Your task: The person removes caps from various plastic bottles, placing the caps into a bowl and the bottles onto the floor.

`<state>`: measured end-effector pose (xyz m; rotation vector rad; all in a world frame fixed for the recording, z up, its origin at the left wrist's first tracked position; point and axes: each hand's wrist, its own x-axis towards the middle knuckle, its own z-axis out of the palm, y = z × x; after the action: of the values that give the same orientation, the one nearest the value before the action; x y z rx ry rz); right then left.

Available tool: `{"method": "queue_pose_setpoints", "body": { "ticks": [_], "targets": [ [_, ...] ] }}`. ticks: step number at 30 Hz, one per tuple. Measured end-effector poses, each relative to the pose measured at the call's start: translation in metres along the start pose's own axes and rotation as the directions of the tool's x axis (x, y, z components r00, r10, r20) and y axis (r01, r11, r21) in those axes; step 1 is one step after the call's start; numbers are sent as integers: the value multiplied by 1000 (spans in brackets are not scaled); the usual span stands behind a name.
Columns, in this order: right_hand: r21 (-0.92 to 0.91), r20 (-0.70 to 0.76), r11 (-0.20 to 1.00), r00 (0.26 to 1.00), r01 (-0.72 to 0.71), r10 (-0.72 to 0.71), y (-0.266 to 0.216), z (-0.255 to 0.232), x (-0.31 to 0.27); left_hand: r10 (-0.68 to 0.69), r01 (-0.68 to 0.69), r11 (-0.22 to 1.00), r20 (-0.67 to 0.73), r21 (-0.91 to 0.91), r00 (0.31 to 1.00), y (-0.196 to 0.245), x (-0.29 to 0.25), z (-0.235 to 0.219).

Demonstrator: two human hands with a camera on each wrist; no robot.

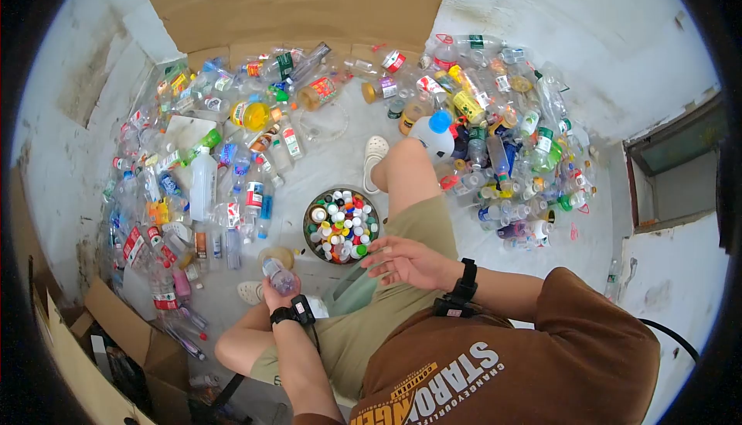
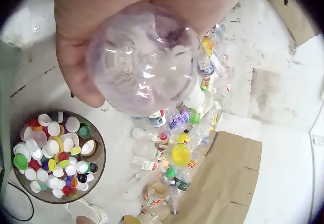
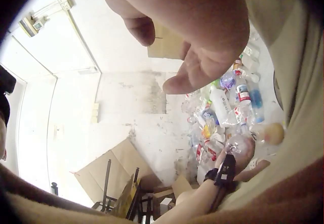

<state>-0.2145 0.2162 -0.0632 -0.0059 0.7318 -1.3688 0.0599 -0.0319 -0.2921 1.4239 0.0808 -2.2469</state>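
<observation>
The left hand (image 1: pixel 280 293) grips a clear, faintly purple plastic bottle (image 1: pixel 278 276); in the left wrist view the rounded base of the bottle (image 2: pixel 144 62) faces the camera, with fingers curled round its side. Over the lap, the right hand (image 1: pixel 413 262) is held with fingers apart and loosely bent, holding nothing; the right wrist view also shows that hand (image 3: pixel 197 36) empty. A round bowl of loose, many-coloured caps (image 1: pixel 308 249) stands on the floor, left of the right hand in the head view.
Many empty bottles lie in heaps at the left (image 1: pixel 202 185) and right (image 1: pixel 468 105). Flattened cardboard (image 1: pixel 301 7) leans at the back wall. An open cardboard box (image 1: pixel 124 313) stands at lower left. A jar-like bottle (image 3: pixel 273 133) lies beside the held bottle.
</observation>
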Motion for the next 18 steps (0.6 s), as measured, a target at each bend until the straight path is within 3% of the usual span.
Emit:
{"method": "queue_pose_setpoints", "body": {
  "ticks": [2, 8, 11, 14, 17, 18],
  "targets": [
    [3, 0, 1000, 1000, 4, -4, 0, 0, -1, -43, 38, 997, 74, 63, 996, 5, 3, -7],
    [5, -8, 1000, 1000, 5, -5, 0, 1, -3, 22, -21, 999, -35, 32, 999, -1, 1, -3],
    [3, -12, 1000, 1000, 6, -6, 1, 0, -4, -15, 21, 992, -46, 127, 999, 2, -7, 1],
    [2, -24, 1000, 1000, 7, -7, 0, 2, -6, -109, 51, 966, 221, 253, 969, 12, 32, -46],
    [-4, -31, 1000, 999, 10, -10, -1, 3, -7, 54, -54, 996, 1, 66, 999, -3, -12, 9],
    [-3, -35, 1000, 999, 8, -8, -1, 4, -7, 70, -66, 995, -52, 77, 996, -5, -15, 12]
  ]
}}
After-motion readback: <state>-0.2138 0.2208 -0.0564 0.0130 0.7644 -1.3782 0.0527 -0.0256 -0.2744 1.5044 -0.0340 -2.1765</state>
